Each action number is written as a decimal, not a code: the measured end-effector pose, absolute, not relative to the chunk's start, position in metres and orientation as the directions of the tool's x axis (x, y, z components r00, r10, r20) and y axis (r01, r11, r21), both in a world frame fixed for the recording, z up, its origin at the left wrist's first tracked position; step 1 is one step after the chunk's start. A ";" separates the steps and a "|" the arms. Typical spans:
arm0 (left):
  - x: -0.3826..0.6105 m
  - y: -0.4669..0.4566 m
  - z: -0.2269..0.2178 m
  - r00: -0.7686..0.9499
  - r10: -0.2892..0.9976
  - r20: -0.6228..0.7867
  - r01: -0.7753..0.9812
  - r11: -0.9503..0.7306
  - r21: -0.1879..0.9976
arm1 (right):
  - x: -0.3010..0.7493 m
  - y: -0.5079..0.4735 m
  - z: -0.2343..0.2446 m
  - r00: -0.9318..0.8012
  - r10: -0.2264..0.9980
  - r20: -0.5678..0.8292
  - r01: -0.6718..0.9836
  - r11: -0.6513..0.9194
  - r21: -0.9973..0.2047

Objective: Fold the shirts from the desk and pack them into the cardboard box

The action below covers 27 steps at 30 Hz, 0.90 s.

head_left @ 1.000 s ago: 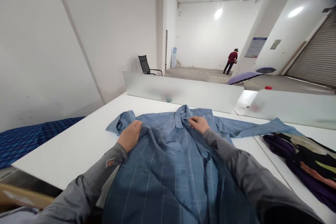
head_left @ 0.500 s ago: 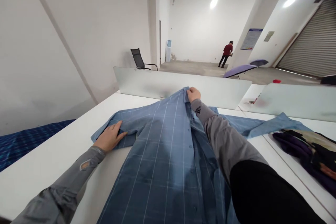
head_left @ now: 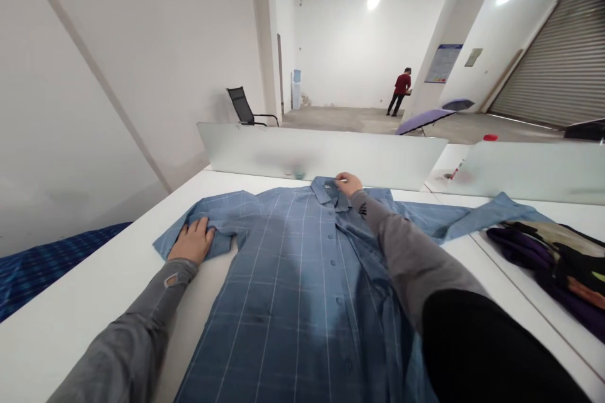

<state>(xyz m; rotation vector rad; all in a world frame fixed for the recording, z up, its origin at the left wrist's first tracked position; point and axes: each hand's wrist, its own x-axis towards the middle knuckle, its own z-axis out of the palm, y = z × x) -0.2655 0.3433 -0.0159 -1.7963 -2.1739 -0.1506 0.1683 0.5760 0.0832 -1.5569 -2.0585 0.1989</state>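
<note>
A blue shirt (head_left: 288, 252) with thin white check lines lies front up on the white table (head_left: 38, 343), its collar at the far side. My left hand (head_left: 193, 240) rests flat on the left-hand sleeve, fingers stretched out and a little apart. At the collar, my right hand (head_left: 348, 184) pinches the fabric by its right edge between thumb and fingers. Buttons run down the middle of the shirt front. The other sleeve (head_left: 491, 214) stretches away to the right, partly behind my right forearm.
Frosted glass dividers (head_left: 265, 148) stand along the table's far edge. Dark patterned cloth (head_left: 551, 264) lies at the right, and blue checked fabric (head_left: 61, 264) at the left. Beyond are a black chair (head_left: 241, 106), a purple umbrella (head_left: 423, 119) and a person (head_left: 401, 91) in a red top.
My right hand has lowered the raised collar toward the table, and the shirt front now lies flatter. My left hand stays on the sleeve. The view has shifted slightly.
</note>
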 end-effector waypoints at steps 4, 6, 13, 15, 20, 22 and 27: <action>-0.247 0.331 0.000 -0.302 0.795 0.527 0.942 0.335 0.034 | 0.257 0.529 0.097 -0.220 0.922 0.318 0.878 0.330 -0.348; -0.230 0.324 0.014 -0.197 0.783 0.590 0.973 0.232 0.016 | 0.302 0.491 0.085 -0.238 0.929 0.282 0.897 0.322 -0.302; -0.103 0.303 0.032 0.253 0.897 0.364 0.963 -0.269 -0.006 | 0.377 0.403 0.006 -0.404 0.861 0.309 0.900 0.435 -0.035; -0.068 0.300 0.021 0.247 0.944 0.218 0.966 -0.257 0.015 | 0.383 0.403 -0.002 -0.351 0.875 0.333 0.934 0.355 0.052; -0.027 0.308 0.017 0.163 0.986 0.044 0.986 -0.164 0.016 | 0.394 0.409 0.003 -0.237 0.919 0.314 0.972 0.221 0.085; -0.014 0.313 0.027 0.143 0.989 0.038 0.990 -0.142 -0.006 | 0.394 0.407 0.008 -0.233 0.923 0.307 0.972 0.220 0.077; 0.036 0.316 0.027 0.234 0.941 0.243 0.964 -0.256 0.064 | 0.385 0.411 0.040 -0.157 0.977 0.146 0.984 0.167 -0.056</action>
